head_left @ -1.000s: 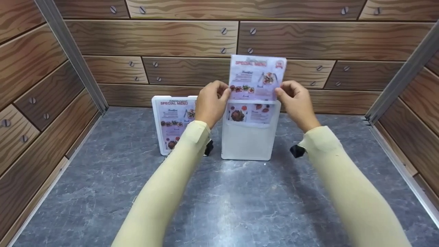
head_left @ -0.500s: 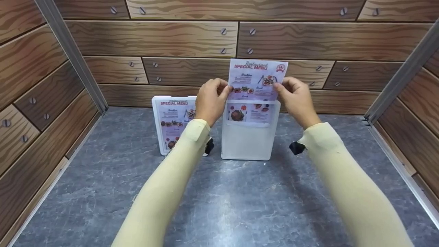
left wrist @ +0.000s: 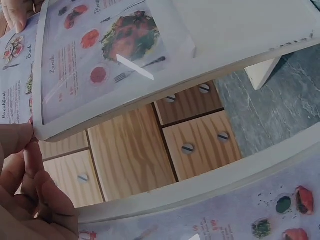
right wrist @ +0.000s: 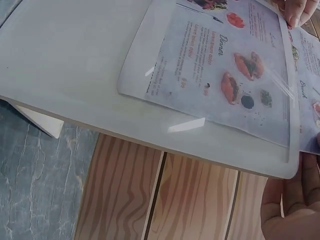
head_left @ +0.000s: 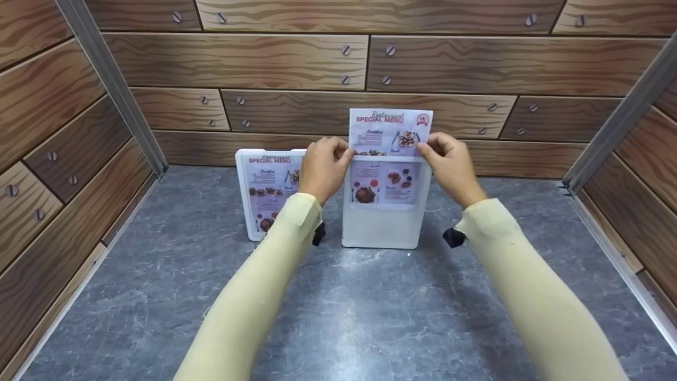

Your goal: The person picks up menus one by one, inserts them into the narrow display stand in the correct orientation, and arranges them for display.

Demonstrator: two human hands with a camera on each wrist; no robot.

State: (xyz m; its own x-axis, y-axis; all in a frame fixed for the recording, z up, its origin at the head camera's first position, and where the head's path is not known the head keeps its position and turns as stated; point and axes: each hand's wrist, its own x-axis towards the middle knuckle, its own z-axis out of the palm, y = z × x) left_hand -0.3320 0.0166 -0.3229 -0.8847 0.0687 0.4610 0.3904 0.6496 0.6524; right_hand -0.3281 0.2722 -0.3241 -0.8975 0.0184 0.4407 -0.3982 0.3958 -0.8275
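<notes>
A printed menu sheet (head_left: 389, 127) stands partly inside a white upright menu holder (head_left: 381, 227); its top portion sticks out above the rim. Through the clear front, the sheet's lower part (right wrist: 225, 75) shows, ending about halfway down. My left hand (head_left: 327, 166) pinches the sheet's left edge between thumb and fingers, right by the holder's top corner. On the opposite edge my right hand (head_left: 452, 164) pinches the sheet with the thumb in front. In the left wrist view, the left fingertips (left wrist: 30, 145) meet at the sheet's edge beside the frame.
A second white menu holder (head_left: 243, 196) with a menu inside stands to the left, partly behind the left hand and forearm. Wood-patterned walls (head_left: 296, 58) enclose the grey marbled table (head_left: 344, 317) at the back and sides. A tiny white speck (head_left: 408, 254) lies before the holder.
Both hands have moved down with the menu sheet, which has slid deeper into the holder. Less of it stands above the rim, and more shows through the clear front.
</notes>
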